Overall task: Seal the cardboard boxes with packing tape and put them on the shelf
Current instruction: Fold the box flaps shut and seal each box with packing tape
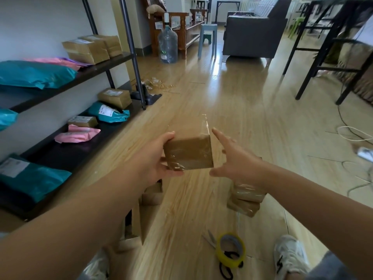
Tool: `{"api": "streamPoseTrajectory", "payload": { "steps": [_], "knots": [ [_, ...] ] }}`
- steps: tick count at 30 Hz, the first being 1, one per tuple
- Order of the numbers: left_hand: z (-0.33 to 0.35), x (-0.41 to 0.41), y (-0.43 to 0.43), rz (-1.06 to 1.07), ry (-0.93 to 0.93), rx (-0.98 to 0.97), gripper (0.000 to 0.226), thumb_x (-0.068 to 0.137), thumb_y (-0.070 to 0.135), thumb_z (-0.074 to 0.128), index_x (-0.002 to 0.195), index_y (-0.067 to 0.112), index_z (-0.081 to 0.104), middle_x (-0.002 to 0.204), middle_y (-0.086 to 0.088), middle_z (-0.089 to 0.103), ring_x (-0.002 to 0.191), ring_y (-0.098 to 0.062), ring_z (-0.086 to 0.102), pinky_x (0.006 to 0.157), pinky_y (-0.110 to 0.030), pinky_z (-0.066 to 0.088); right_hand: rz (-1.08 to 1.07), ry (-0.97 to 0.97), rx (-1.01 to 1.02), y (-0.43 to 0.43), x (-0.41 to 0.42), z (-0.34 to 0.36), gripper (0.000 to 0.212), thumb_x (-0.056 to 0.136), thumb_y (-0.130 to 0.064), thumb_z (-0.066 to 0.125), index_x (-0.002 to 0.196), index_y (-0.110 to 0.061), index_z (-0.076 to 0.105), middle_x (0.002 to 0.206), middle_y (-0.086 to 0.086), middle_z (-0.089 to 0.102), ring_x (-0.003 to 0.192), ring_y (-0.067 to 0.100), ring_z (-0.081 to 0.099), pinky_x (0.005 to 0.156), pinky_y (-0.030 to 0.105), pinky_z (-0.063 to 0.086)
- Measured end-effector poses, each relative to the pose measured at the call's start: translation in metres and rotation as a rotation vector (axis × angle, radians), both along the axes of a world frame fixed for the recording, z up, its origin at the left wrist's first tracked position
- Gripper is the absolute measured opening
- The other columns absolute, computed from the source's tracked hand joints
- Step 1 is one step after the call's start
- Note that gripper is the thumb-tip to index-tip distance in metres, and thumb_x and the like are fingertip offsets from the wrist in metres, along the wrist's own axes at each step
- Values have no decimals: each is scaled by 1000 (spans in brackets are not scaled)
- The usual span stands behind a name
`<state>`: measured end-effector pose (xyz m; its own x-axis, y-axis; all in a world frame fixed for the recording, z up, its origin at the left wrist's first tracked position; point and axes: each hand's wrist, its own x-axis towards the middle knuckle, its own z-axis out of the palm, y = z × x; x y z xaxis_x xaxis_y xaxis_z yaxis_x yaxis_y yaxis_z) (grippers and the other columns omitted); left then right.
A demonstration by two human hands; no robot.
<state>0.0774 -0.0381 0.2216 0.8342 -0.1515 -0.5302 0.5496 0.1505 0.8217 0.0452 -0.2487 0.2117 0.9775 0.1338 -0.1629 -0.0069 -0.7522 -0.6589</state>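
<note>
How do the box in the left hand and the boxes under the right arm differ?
The held box is lifted, gripped by the left hand; the floor boxes lie stacked. The held box is single; the floor boxes are several. Both are brown and taped.

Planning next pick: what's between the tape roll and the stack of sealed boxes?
Only bare floor between tape roll and stack of sealed boxes, in the head view; scissors lie under the roll, off that stretch.

Home living rm: sofa (pixel 252 35), wood cabinet (pixel 181 27), parcel shelf (pixel 96 69).
</note>
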Motion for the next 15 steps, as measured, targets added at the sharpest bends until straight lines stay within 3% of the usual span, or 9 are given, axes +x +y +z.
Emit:
{"api": "streamPoseTrajectory", "payload": {
  "steps": [2, 5, 9, 12, 15],
  "knots": [
    [1, -1, -2, 34, -64, 23, 25, 94, 39, 63, 106, 18, 58, 117, -15, 62, 107, -37, 63, 90, -55, 56, -59, 188, 315, -1, 3, 2, 104, 79, -39, 83, 159, -37, 16, 159, 3, 33, 133, 19, 49, 100, 37, 53],
    [2, -2, -9, 17, -143, 20, 23, 95, 40, 62, 106, 19, 60, 113, -10, 67, 106, -31, 65, 97, -51, 53, -130, 307, 624, -2, 6, 6, 79, 79, -66, 70, 146, -32, 47, 140, 5, 55, 114, 24, 66, 97, 41, 56],
    [-2, -6, -15, -69, -226, 43, 20, 96, 39, 61, 114, 29, 59, 120, -4, 66, 111, -27, 64, 98, -47, 53, -171, 309, 708, -4, 7, 7, 44, 94, -52, 61, 132, -28, 61, 130, 9, 63, 105, 26, 67, 101, 45, 53],
    [-6, -5, -11, -129, -241, 26, 46, 96, 39, 61, 139, 27, 49, 128, -3, 63, 113, -29, 64, 97, -46, 54, -183, 282, 693, -5, 5, 8, 39, 94, -45, 64, 127, -25, 64, 124, 9, 66, 105, 27, 68, 100, 44, 54],
    [-9, -7, -8, -203, -267, 24, 51, 96, 40, 61, 144, 31, 45, 132, -1, 61, 113, -28, 65, 97, -46, 55, -181, 164, 638, -6, 3, 9, 38, 93, -40, 67, 127, -24, 65, 116, 4, 72, 104, 22, 70, 93, 40, 58]
  ]
}}
